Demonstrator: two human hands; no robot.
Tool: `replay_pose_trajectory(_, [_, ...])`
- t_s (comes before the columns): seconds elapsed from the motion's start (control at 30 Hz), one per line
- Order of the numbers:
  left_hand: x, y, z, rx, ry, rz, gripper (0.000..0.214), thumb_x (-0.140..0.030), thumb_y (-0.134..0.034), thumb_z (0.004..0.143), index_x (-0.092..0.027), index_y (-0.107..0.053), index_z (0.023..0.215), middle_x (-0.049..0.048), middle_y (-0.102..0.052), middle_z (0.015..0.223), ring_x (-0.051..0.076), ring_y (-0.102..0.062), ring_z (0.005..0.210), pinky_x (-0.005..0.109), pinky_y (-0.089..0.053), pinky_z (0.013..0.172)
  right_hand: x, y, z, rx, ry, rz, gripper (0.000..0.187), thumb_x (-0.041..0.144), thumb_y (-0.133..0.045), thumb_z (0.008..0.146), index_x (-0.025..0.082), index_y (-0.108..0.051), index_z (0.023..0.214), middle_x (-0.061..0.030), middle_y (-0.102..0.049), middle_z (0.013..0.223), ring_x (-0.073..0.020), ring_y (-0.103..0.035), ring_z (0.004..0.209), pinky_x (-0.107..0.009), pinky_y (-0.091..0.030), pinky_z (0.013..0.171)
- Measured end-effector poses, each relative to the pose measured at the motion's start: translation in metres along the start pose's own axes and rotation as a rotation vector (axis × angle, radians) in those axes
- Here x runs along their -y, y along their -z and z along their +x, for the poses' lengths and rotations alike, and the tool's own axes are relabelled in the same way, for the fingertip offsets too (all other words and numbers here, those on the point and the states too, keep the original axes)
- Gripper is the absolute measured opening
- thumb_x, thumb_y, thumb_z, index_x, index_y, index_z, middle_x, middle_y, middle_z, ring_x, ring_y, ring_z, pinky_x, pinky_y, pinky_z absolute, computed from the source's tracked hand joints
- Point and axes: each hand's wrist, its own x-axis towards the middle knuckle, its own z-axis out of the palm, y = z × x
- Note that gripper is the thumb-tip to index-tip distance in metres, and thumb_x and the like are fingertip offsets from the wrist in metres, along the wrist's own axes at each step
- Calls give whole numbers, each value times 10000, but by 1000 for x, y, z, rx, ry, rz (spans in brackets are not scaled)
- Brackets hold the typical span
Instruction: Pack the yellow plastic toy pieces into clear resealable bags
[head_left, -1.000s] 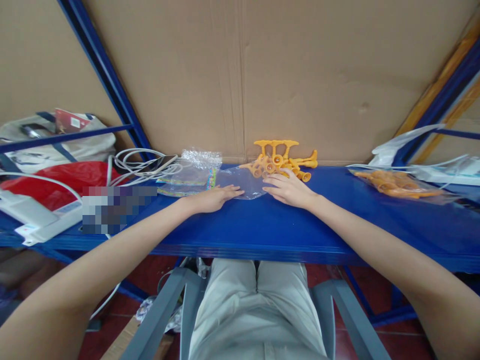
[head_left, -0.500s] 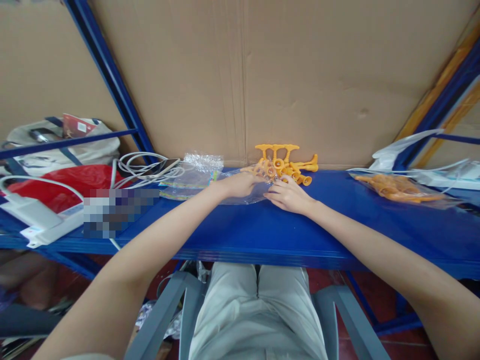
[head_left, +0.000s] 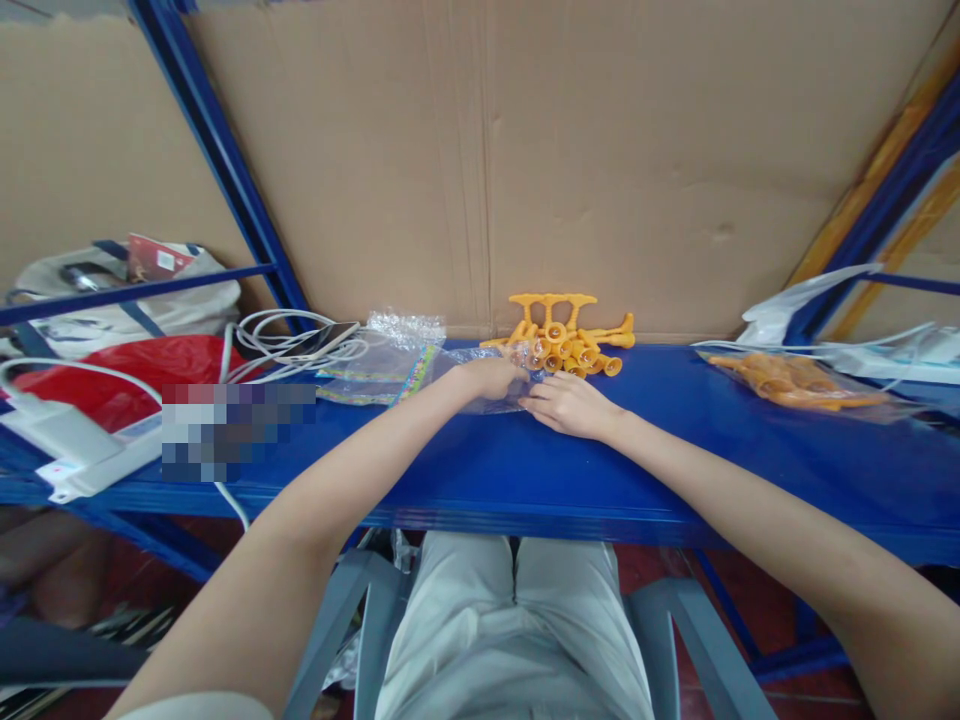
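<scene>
My left hand [head_left: 491, 378] rests on the blue shelf [head_left: 525, 470] with its fingers curled on the edge of a clear plastic bag [head_left: 457, 368]. Just right of it, my right hand [head_left: 568, 405] lies flat with its fingers stretched out, fingertips touching the same bag. A pile of orange plastic pieces [head_left: 574, 335] sits right behind both hands against the cardboard wall; one or two of them lie at the bag's mouth by my left fingers. What exactly the left fingers pinch is partly hidden.
A stack of clear bags with colourful edges [head_left: 375, 362] lies to the left, beside white cables [head_left: 285, 335] and a phone. Further left are a red bag [head_left: 112, 365] and a white adapter [head_left: 60, 430]. A filled bag of orange pieces [head_left: 795, 378] lies at right. Blue frame struts rise on both sides.
My left hand moved right along the bag and curled its fingers near the orange pieces. My right hand drew back slightly from the pile and lies flat.
</scene>
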Motion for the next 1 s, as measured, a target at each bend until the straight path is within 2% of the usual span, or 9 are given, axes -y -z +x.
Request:
replay_pose_trajectory(0.13, [-3,3,-3,25,49,28,333,-147,-533,837,-180,-609,1159,102,-671,1178,238,-633,1070,265,-473,833,3,0,1,-11,1,2,334,230,-368,969,154,-686,1035,-78,-678,822,-153,-559,710,-307,-311,641])
replay_pose_trajectory(0.3, [-1,-1,-5,23,69,35,340,-137,-511,837,-148,-580,1170,132,-665,1169,251,-632,1058,279,-479,817,3,-3,0,-35,-50,32,326,269,-390,969,159,-688,1041,-75,-682,807,-153,-570,684,-298,-343,665])
replay_pose_trajectory(0.47, [6,-8,-3,-16,35,26,411,-116,-483,830,-178,-541,1233,114,-664,1177,236,-641,1031,273,-479,811,4,2,1,25,-177,97,390,416,-445,938,118,-691,991,-122,-700,878,-205,-618,811,-318,-401,750])
replay_pose_trajectory(0.63, [8,-12,0,9,19,41,584,-128,-463,848,-253,-384,1413,89,-571,1341,229,-587,1152,290,-451,904,6,10,1,144,-353,174,535,540,-464,895,112,-657,1151,-158,-701,922,-252,-634,871,-357,-430,795])
replay_pose_trajectory(0.77, [5,-11,0,22,45,83,670,-151,-465,862,-266,-253,1487,106,-567,1344,242,-599,1134,299,-454,893,5,9,0,157,-370,311,530,501,-460,908,119,-608,1245,-161,-691,1039,-249,-634,959,-372,-441,871])
replay_pose_trajectory(0.83, [4,-9,-2,11,29,85,661,-152,-471,861,-282,-276,1479,92,-572,1340,239,-601,1127,294,-452,890,4,6,-2,153,-353,389,511,466,-458,916,121,-589,1270,-159,-675,1114,-248,-627,1013,-385,-441,911])
replay_pose_trajectory(1.0, [2,-5,-3,-18,-25,53,536,-130,-468,852,-281,-451,1367,61,-603,1301,228,-606,1105,280,-459,845,0,0,-3,98,-333,474,476,401,-461,921,112,-572,1283,-162,-629,1228,-266,-598,1120,-433,-440,972])
